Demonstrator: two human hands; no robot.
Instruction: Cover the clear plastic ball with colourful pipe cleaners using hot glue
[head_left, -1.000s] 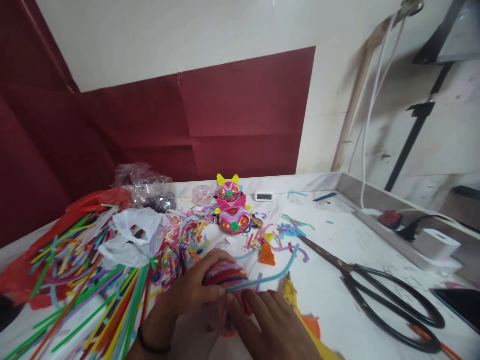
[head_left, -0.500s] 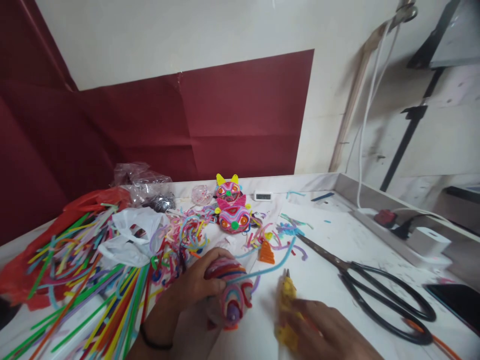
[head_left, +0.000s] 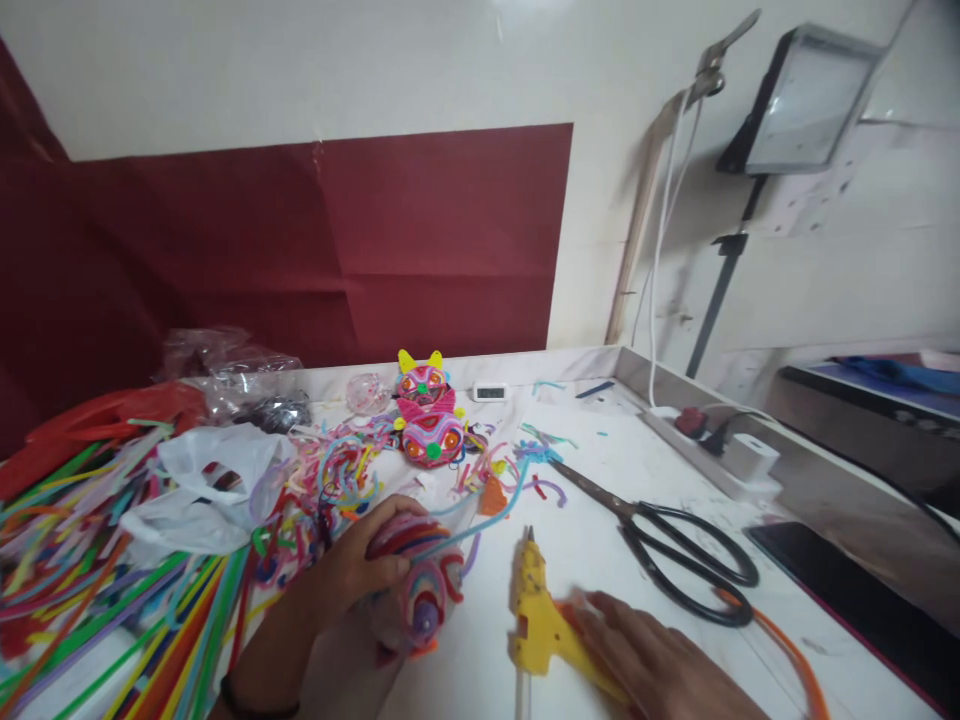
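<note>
My left hand [head_left: 360, 565] is closed around a rounded figure [head_left: 420, 580] covered in coloured pipe cleaners, with a purple knob at its front. A loose light-blue pipe cleaner [head_left: 487, 525] trails from its top toward the back right. To the right a yellow glue gun [head_left: 534, 625] lies on the white table, nozzle pointing away from me. My right hand [head_left: 652, 655] is at the gun's handle, fingers stretched out and partly covering it. Black-handled scissors [head_left: 637, 515] lie beyond that hand. Two finished-looking cat-like faces [head_left: 431, 440] stand behind the figure.
Loose pipe cleaners [head_left: 187, 640] and a white plastic bag [head_left: 217, 480] crowd the left. A small digital display [head_left: 490, 392] stands at the back. On the right are a dark phone [head_left: 847, 600], a power strip [head_left: 690, 440] with a white plug [head_left: 750, 455], and an orange cord [head_left: 787, 640].
My right hand has slid right, off the glue gun's body, uncovering most of it. The view has turned right. My left hand still holds the figure.
</note>
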